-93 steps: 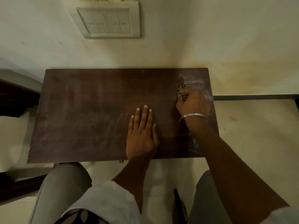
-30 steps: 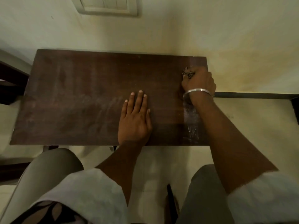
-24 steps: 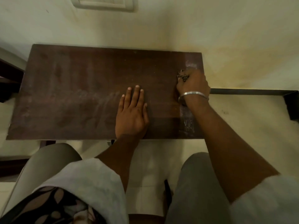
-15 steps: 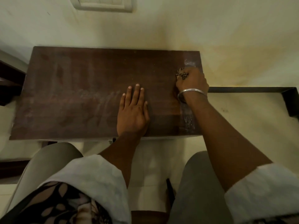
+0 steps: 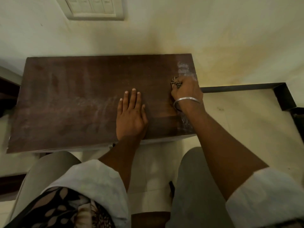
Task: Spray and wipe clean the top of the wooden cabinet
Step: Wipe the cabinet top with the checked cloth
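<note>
The wooden cabinet top fills the middle of the view, its far edge against a pale wall and its near edge just in front of the person's knees. No containers are in view.

The left hand lies flat and released on the dark wood, palm down, fingers straight and close together, pointing toward the wall. It rests near the front edge, a little right of the top's centre.

The right hand sits just beside it to the right, close to the cabinet's right edge. It is clenched around a small dark patterned cloth, bunched so that only a bit pokes out past the knuckles, and presses it against the wood. A silver bangle circles that wrist.

Whitish smears show on the wood beyond the right hand toward the back corner, and more lie under the right forearm near the front edge. Fainter streaks spread left of the left hand.

A switch plate is set in the wall above, beyond both hands.
</note>
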